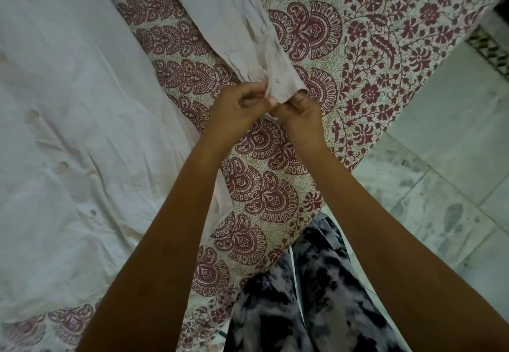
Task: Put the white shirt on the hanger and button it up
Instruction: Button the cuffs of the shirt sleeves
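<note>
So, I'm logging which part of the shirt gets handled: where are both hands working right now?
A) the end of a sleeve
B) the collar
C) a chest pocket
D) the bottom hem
A: the left hand and right hand both pinch the cuff end of the sleeve, which lies across the patterned bedspread.
</note>
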`<state>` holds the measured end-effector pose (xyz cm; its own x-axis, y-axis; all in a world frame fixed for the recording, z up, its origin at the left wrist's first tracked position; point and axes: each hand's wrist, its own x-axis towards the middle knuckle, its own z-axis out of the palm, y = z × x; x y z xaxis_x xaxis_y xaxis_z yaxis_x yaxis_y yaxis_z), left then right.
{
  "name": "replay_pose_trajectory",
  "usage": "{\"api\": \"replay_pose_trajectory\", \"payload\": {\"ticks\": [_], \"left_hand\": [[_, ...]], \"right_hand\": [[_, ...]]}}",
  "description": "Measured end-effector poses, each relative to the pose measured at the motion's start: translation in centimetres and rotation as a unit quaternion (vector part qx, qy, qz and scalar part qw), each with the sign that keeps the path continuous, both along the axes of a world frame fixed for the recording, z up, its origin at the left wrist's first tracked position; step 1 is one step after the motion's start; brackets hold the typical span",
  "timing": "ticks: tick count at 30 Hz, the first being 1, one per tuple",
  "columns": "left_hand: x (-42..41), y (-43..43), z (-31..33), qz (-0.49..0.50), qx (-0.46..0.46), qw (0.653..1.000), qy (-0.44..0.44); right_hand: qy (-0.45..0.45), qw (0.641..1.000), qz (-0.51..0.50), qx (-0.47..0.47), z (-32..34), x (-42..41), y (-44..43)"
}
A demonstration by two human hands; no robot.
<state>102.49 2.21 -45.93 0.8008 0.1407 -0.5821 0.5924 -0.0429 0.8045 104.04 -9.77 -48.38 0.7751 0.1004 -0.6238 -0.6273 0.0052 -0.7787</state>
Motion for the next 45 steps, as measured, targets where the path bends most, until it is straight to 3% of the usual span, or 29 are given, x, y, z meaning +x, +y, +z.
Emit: {"api": "replay_pose_trajectory", "payload": {"ticks": [3,6,12,21,27,31,40,45], "left_hand": [[-0.1,-0.4,0.0,0.007,0.003,1.0,0.009],[0.1,-0.2,-0.5,0.044,0.039,0.998,0.013],[0.4,0.2,-0.7,0.1,0.011,0.995,0.029],[-0.1,0.5,-0.4,0.111,0.002,0.993,0.026],[-0.4,0.8,-0.4,0.084,0.037,0.995,0.025],[-0.5,0.8,0.2,0.085,-0.004,0.996,0.028],[-0.7,1.1,-0.7,0.1,0.013,0.995,-0.012],[-0.8,0.4,-1.5,0.104,0.107,0.987,-0.051]], "right_hand": [[-0.009,0.997,0.005,-0.082,-0.2,0.2,0.4],[-0.014,0.993,0.024,-0.114,-0.1,0.4,0.4],[-0.053,0.981,0.075,-0.173,-0.3,0.7,0.4],[-0.08,0.972,0.107,-0.194,-0.5,0.5,0.6],[-0.16,0.939,0.17,-0.252,0.1,0.8,0.4],[-0.195,0.919,0.172,-0.296,0.4,0.7,0.4],[-0.168,0.938,0.142,-0.268,0.6,0.7,1.1],[-0.122,0.96,0.119,-0.222,0.3,1.2,1.2]]}}
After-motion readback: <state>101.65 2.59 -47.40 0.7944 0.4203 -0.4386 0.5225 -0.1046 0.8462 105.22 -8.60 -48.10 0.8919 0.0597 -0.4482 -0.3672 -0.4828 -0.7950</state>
